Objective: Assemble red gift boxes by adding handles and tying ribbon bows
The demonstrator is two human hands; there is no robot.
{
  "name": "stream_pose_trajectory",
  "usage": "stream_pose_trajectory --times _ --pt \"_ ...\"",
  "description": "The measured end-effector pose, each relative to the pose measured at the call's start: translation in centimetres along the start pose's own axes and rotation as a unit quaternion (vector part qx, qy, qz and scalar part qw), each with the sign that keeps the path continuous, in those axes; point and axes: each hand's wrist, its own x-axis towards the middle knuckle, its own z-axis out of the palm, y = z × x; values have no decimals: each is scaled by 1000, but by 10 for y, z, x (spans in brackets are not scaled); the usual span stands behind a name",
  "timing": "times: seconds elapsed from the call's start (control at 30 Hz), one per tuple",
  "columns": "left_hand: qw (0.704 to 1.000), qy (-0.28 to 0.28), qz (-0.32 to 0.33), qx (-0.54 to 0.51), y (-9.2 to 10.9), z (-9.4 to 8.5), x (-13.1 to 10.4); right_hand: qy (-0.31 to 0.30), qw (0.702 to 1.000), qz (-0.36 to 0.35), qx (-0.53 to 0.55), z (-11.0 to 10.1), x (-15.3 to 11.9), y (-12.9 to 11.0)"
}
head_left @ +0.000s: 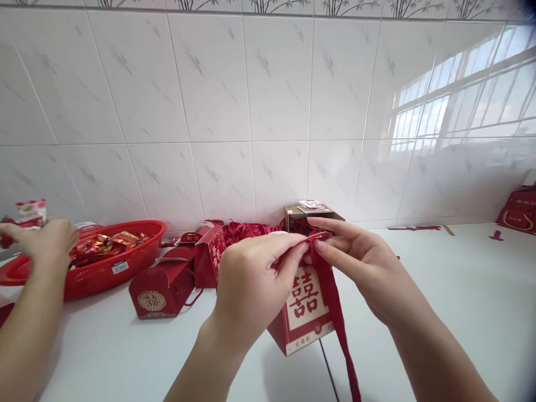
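A red and cream box [305, 304] with a large red character on its front is held up above the white table, slightly tilted. A dark red ribbon [336, 310] runs from its top and hangs down past its right side. My left hand [255, 279] pinches the ribbon and the box's top edge between thumb and forefinger. Close beside it, my right hand [360, 257] has its thumb on the ribbon at the same spot, with the forefinger stretched over the top. Part of the box top is hidden by the fingers.
Another person's hand [46, 240] holds small packets above a red basket [113, 279] of wrapped sweets at the left. A small red box [161, 290], red shredded paper [251, 230] and a cardboard box [335, 215] stand behind my hands. A red bag [518, 209] is far right.
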Motion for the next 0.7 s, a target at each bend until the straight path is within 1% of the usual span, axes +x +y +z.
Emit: stream_pose_trajectory --times 0.17,0.3,0.43,0.57,0.63,0.7 --pt "1000 3 20 -8 0 1 0 -19 1000 -17 4 -1 1 3" --pt "1000 -6 10 0 -3 2 1 -27 999 -26 16 -2 2 2" --pt "1000 -16 -5 8 -7 4 0 -28 999 -19 21 -1 5 2" --pt "999 -37 -31 12 -14 8 -2 -21 1000 -2 23 1 11 7" --pt "997 -56 -59 3 -19 11 -2 -19 1000 4 9 1 14 11" --pt "992 -79 -98 -14 -24 15 -2 -14 999 4 -33 -1 16 15"
